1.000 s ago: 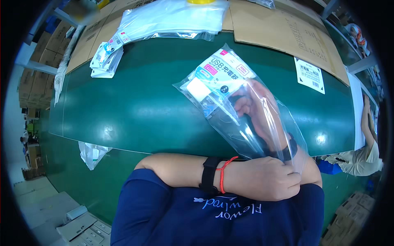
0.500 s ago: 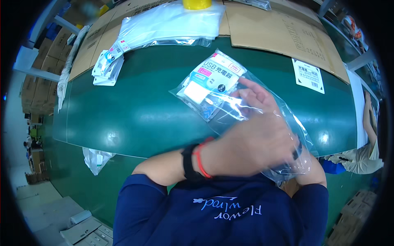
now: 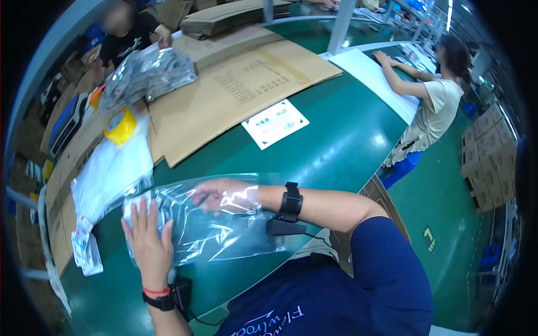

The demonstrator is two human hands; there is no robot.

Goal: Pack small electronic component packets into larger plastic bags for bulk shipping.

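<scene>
My left hand (image 3: 148,235) lies flat with fingers spread over carded charger packs (image 3: 163,211) at the closed end of a large clear plastic bag (image 3: 224,242). The packs are mostly hidden under that hand. My right hand (image 3: 216,195) is inside the bag, its fingers apart and slightly bent, with nothing visible in them. The bag's open end lies loosely around my right wrist. Left of the bag, a few carded packs (image 3: 87,252) rest beside a stack of clear plastic bags (image 3: 112,165).
Beyond the bag lie a printed white sheet (image 3: 274,124) and flattened cardboard (image 3: 224,92). A yellow tape roll (image 3: 120,126) sits on the stacked bags. A pile of bagged packs (image 3: 151,73) stands farther back, near one co-worker. Another person (image 3: 437,101) works at the right.
My view has turned to the right. My left hand has moved off the bag's open end and onto the packs. My right hand has drawn back from the packs inside the bag.
</scene>
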